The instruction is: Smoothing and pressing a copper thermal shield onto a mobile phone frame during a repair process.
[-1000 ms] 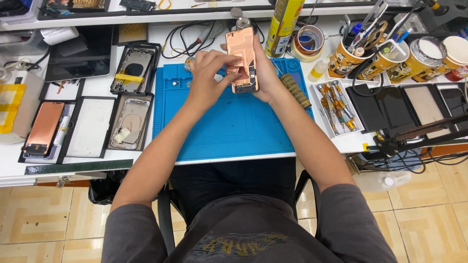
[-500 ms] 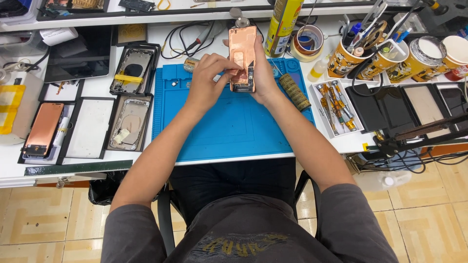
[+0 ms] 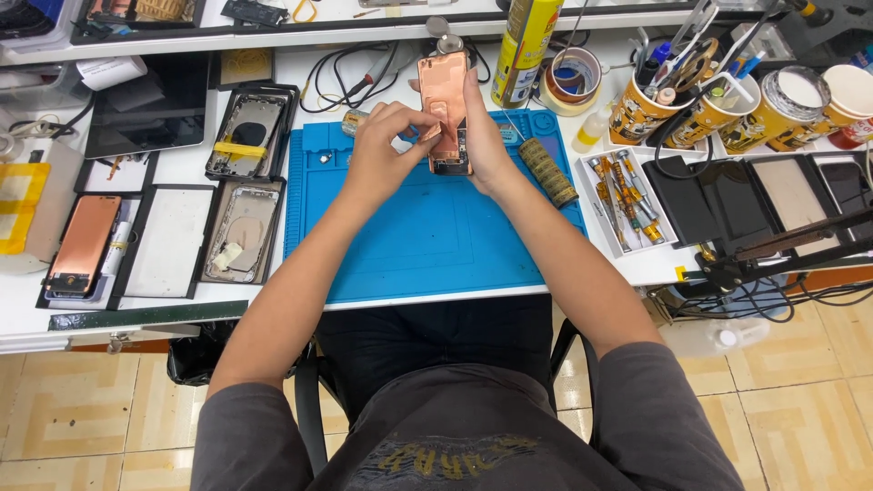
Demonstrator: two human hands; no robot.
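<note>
Two hands work a copper-coloured phone panel (image 3: 443, 109), held upright above the far edge of the blue silicone work mat (image 3: 427, 236). The right hand (image 3: 482, 145) grips its side edge; the left hand (image 3: 386, 150) pinches something small at its face. Steadying the panel firmly and keeping the pinch light would likely serve best.

White workbench (image 3: 164, 314) under even light — a black chair (image 3: 309, 409) on tan patterned floor tiles (image 3: 82, 418).
</note>
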